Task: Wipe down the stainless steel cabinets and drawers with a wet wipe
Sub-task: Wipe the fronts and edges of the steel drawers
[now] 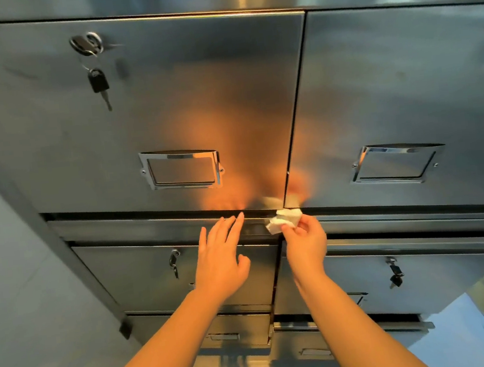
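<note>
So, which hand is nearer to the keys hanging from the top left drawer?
Left. The left hand is below and right of the keys; the right hand, holding the wet wipe, is farther right.

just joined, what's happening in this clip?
A person is cleaning a bank of stainless steel cabinets. The right hand pinches a folded white wet wipe against the ledge below the two upper doors, right at the seam between them. The left hand is open, fingertips touching the same ledge. Keys hang from the upper left door's lock; the drawers below sit slightly open.
</note>
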A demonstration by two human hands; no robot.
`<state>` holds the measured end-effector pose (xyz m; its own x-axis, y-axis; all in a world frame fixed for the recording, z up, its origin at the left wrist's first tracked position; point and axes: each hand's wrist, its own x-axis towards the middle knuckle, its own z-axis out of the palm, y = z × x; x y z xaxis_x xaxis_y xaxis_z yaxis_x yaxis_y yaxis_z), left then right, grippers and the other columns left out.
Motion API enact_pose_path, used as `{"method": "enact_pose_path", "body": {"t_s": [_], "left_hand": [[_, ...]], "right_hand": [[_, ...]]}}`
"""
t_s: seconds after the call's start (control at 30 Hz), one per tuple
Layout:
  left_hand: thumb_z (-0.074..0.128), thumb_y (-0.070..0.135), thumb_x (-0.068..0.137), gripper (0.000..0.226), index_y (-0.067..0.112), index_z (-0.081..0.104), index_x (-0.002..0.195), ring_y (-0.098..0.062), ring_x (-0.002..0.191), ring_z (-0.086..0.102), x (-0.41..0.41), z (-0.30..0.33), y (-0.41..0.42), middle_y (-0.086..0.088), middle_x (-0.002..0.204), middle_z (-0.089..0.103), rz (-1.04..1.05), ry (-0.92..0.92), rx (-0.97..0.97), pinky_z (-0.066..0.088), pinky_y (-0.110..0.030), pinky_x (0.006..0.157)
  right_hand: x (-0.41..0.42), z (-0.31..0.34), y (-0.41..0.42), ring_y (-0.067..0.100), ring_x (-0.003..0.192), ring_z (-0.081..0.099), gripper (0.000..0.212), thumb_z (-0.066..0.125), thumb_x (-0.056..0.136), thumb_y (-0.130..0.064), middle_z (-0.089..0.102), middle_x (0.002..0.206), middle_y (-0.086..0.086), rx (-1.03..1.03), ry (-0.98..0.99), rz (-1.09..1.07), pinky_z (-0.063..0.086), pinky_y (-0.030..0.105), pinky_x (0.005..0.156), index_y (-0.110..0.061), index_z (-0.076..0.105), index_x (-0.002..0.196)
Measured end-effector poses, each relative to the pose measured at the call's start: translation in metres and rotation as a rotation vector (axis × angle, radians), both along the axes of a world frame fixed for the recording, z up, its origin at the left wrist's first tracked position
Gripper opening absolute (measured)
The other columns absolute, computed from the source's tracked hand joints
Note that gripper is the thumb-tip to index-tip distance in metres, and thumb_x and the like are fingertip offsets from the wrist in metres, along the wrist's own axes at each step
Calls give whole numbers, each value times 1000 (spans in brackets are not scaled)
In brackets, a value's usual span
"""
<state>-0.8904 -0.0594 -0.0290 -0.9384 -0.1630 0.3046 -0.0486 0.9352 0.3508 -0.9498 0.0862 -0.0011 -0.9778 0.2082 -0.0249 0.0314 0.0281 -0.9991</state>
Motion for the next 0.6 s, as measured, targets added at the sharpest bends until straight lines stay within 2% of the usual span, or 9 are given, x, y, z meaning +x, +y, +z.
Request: {"method": "enact_pose_path", "body": {"t_s": [0.1,0.17,0.27,0.33,0.4,0.47,0.6], "left_hand": [[54,18,90,71,24,24,155,-18,150,13,9,1,-10,2,158,29,50,54,12,-2,-44,122],[54,18,91,69,22,27,154,-19,151,13,12,1,-22,0,158,29,94,58,-6,0,-46,123],[53,18,91,69,21,27,154,-22,151,10,16,0,-47,-2,160,26,173,25,-49,2,-49,122],[54,19,90,70,22,27,154,-24,151,8,19,-1,-63,-5,160,24,222,4,-76,1,-51,121],[56,18,89,70,23,29,153,-26,151,8,21,-2,-76,-7,161,24,244,-9,-89,0,-54,120],[58,17,88,71,25,31,153,-27,151,10,21,-3,-86,-8,160,25,235,-16,-100,1,-56,120],[59,19,87,73,29,30,153,-27,151,9,23,-5,-96,-8,160,25,205,-25,-131,0,-56,121]], "right_hand": [[9,-2,0,11,97,60,29,63,90,-1,62,115,5,177,164,-42,45,2,74,-6,64,119],[11,-2,-6,9,101,54,27,59,93,-2,56,118,1,345,298,-21,41,-2,76,-8,65,119],[12,-8,-15,6,109,49,30,54,97,-8,50,122,-7,460,335,63,37,-5,78,-12,60,127],[12,-15,-18,7,114,47,32,54,98,-11,50,129,-3,534,349,62,35,-5,80,-12,59,129],[14,-21,-19,12,118,46,32,56,96,-10,53,131,3,687,409,91,35,3,88,-10,61,128],[16,-27,-21,19,123,47,35,60,93,-5,54,132,9,830,465,150,38,18,95,-7,61,128],[16,-30,-34,28,126,48,48,61,86,10,56,133,14,890,485,170,45,37,102,-3,58,131]]}}
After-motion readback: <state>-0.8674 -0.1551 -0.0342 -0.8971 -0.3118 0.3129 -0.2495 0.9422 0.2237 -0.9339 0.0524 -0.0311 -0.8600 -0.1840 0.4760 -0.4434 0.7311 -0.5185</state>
